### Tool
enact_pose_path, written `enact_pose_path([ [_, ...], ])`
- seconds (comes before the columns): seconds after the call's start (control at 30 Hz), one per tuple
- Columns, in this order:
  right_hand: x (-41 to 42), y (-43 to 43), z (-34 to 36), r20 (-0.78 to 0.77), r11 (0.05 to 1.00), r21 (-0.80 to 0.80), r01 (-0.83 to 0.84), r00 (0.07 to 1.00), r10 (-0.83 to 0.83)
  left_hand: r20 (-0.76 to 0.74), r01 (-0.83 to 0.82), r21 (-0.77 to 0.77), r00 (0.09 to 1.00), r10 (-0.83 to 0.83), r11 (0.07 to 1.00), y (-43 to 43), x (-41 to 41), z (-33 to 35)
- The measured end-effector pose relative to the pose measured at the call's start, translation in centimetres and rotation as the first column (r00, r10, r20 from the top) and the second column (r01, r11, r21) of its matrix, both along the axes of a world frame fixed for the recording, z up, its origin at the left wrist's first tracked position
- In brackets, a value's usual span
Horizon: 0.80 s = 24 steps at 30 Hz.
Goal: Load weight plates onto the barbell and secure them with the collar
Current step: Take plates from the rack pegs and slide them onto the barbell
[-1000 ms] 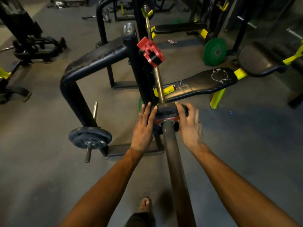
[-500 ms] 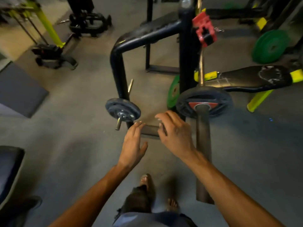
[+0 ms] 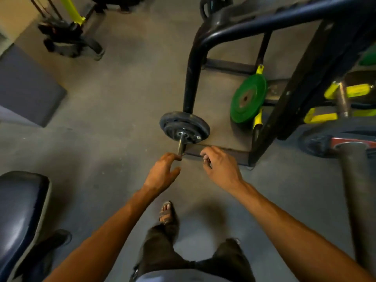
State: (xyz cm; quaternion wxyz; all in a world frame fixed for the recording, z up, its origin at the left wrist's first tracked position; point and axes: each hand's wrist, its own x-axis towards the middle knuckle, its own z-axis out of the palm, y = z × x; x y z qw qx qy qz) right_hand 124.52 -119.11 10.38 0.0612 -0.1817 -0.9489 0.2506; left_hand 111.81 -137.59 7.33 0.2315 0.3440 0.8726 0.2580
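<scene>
**Reaching for the stored plates**

I have both hands empty: the left hand has its fingers spread by the tip of the storage peg, the right hand is loosely curled just beside it. The dark weight plates sit stacked on that peg, low on the rack. I judge them iron: heavy, rigid, slick-faced. I'd grip opposite rims with both hands, then slide them straight off. The barbell, one plate loaded, waits at right.

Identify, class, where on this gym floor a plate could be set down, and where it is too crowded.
Free: the bare floor between the grey mat and the black rack post, and the patch right of the right hand. Crowded: around the green plate under the rack, and near the black plates on the storage peg.
</scene>
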Motion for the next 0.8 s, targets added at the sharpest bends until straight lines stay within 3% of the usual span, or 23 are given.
enact_pose_path([
  [0.1, -2.8, -0.8, -3.4, 0.162, 1.000, -0.009, 0.008, 0.987, -0.007, 0.053, 0.053, -0.070, 0.997, -0.049, 0.996, -0.4, -4.5, -2.1],
  [0.23, -6.1, -0.2, -8.6, 0.216, 0.992, -0.071, 0.099, 0.973, -0.082, 0.113, 0.098, -0.154, 0.990, -0.081, 0.983, 0.3, -9.8, -6.4],
  [0.5, -15.0, 6.9, -21.6, 0.212, 0.964, -0.110, 0.241, 0.954, -0.214, 0.078, -0.046, -0.002, 0.996, 0.046, 0.999, 6.1, -19.9, -17.4],
  [0.8, -16.0, 7.0, -25.8, 0.090, 0.953, -0.133, 0.273, 0.961, -0.263, 0.007, -0.143, -0.014, 0.990, 0.143, 0.990, 9.0, -22.2, -20.1],
])
